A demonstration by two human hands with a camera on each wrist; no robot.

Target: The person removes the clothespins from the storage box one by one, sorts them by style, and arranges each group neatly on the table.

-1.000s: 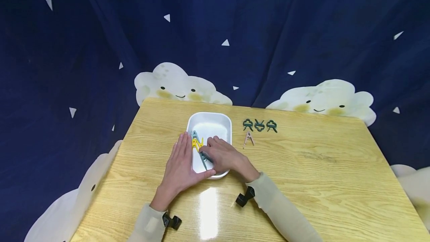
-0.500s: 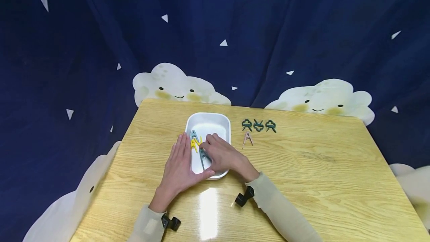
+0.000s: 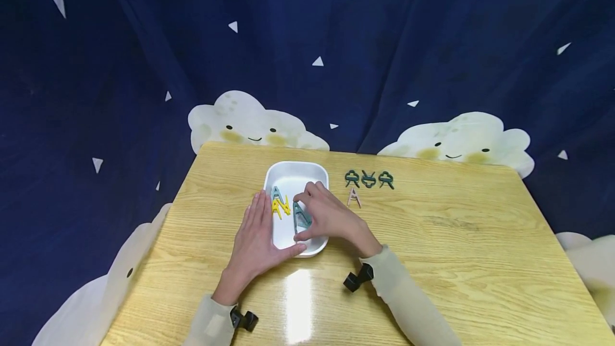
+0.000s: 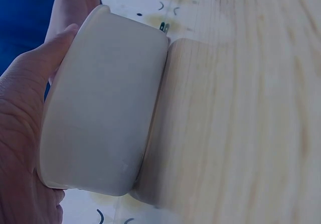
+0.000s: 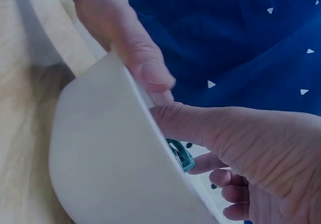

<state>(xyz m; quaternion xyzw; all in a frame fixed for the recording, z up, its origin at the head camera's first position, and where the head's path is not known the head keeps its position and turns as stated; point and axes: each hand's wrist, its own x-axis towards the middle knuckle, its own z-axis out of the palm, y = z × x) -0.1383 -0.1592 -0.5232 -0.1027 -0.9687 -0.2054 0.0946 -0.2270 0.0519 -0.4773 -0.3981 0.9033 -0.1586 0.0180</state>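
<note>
A white tray stands on the table, with my left hand laid along its left side, fingers straight and thumb at the near rim. The left wrist view shows the thumb against the tray wall. My right hand reaches in from the right and holds a dark teal clothespin lengthwise between thumb and fingers. In the right wrist view a fingertip touches one end of that clothespin; the tray wall hides part of it. Left of it in the tray lie a light blue clothespin and yellow clothespins.
Right of the tray, three dark green cloud-shaped clips lie in a row on the wooden table. A pink clothespin lies just below them. A dark blue curtain with cloud patterns hangs behind the table.
The teal clothespin has shifted right, away from the yellow ones, and turned more upright in the head view. My right hand has moved right and its thumb now shows. The left hand stays put.
</note>
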